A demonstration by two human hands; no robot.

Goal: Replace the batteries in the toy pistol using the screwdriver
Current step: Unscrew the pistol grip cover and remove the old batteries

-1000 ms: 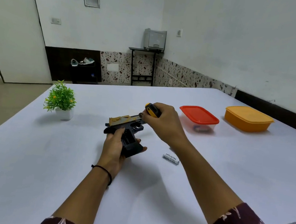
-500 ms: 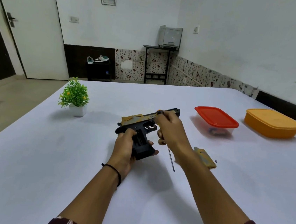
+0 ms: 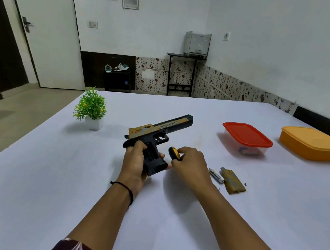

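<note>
A black and gold toy pistol [image 3: 159, 130] is held over the white table [image 3: 53, 174], barrel pointing far right. My left hand [image 3: 135, 160] grips its black handle from the left. My right hand [image 3: 190, 164] is just right of the handle, closed around the screwdriver [image 3: 174, 153]; only its yellow and black handle end shows, the shaft is hidden. A single battery [image 3: 215, 175] lies on the table right of my right hand, beside the gold cover plate [image 3: 232, 180].
A small potted plant [image 3: 91, 108] stands at the far left of the table. A clear box with a red lid [image 3: 246, 137] and an orange lidded box [image 3: 313, 143] sit at the far right. A door and a printer stand lie beyond.
My right hand came down from the pistol's slide to beside the grip, turning the screwdriver so its handle points up. The pistol's barrel is now uncovered. The camera view shifted left.
</note>
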